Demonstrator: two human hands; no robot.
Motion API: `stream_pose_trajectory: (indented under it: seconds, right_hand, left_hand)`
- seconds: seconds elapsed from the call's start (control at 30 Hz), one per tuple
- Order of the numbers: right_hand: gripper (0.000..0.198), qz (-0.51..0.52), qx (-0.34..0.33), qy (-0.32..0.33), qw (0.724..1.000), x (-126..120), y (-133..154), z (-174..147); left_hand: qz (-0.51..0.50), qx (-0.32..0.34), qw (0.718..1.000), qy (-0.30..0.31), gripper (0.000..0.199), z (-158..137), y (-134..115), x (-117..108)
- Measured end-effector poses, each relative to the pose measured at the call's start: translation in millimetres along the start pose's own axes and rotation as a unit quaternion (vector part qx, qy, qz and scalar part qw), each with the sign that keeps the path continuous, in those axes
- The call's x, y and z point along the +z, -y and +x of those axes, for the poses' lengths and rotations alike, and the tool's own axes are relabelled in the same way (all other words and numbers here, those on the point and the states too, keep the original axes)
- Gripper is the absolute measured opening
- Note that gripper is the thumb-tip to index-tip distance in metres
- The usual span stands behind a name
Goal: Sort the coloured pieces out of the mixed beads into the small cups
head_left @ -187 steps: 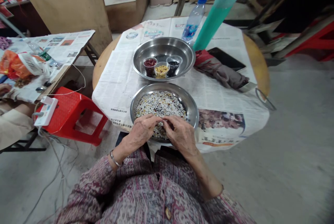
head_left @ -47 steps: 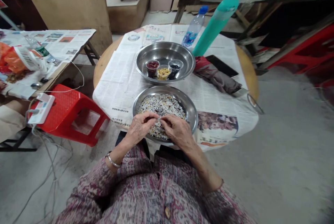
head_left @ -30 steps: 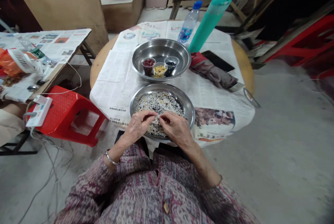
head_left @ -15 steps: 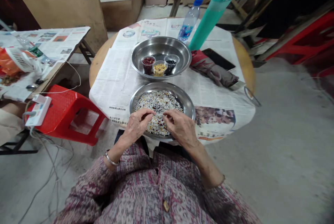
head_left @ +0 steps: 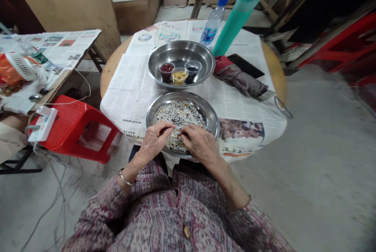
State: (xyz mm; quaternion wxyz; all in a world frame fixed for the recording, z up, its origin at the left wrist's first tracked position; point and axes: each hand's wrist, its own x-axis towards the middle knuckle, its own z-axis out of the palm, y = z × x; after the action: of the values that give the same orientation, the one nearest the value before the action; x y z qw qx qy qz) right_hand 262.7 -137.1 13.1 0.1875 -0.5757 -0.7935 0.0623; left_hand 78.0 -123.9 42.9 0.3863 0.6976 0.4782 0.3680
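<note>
Both hands are over a steel basin spread with mixed white, dark, red and yellow grains. My left hand reaches in from the left, thumb and fingers pinched together; whatever is between them is too small to make out. My right hand is close by on the right, fingers bent down to the grains, its fingertips closed and partly hidden. Behind stands a second steel basin holding three clear cups: one of dark red beans, one of yellow grains, one of black beans.
Newspaper covers the round table. Toward the back right stand a water bottle and a tall green cylinder, near a folded umbrella and a dark phone. A red stool with a power strip is on the left.
My right hand has shifted slightly left, nearer my left hand, with its fingers more curled. My left hand stays almost where it was.
</note>
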Motion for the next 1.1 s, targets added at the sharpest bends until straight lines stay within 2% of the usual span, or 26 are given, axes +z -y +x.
stream_pose_trajectory:
  seconds: [0.1, 0.33, 0.53, 0.83, 0.93, 1.1]
  right_hand:
    - [0.014, 0.01, 0.001, -0.001, 1.0, 0.2, 0.2, 0.3]
    - [0.011, 0.075, 0.017, -0.055, 0.996, 3.6, -3.1, -1.7]
    - [0.01, 0.075, 0.018, -0.037, 0.996, 2.1, -1.3, -1.4]
    - [0.012, 0.073, -0.011, -0.002, 0.997, 3.2, -0.2, -2.9]
    - [0.013, 0.077, -0.01, -0.003, 0.997, 4.6, -0.9, -2.8]
    - [0.014, 0.103, 0.006, -0.004, 0.995, 3.6, -0.5, -1.7]
  left_hand:
    - [-0.001, 0.004, 1.0, -0.002, 0.017, 0.3, -0.6, -0.2]
    - [0.004, 0.008, 1.0, -0.003, 0.016, 0.5, 1.3, 2.2]
    - [0.027, 0.054, 0.998, -0.01, 0.015, 0.0, 3.4, 4.3]
    - [0.12, 0.107, 0.987, -0.004, 0.016, -6.6, 11.9, 15.6]
    - [0.104, 0.09, 0.99, 0.006, 0.017, -5.6, 10.5, 15.3]
    - [0.097, 0.017, 0.995, 0.02, 0.021, 1.1, 4.6, 11.7]
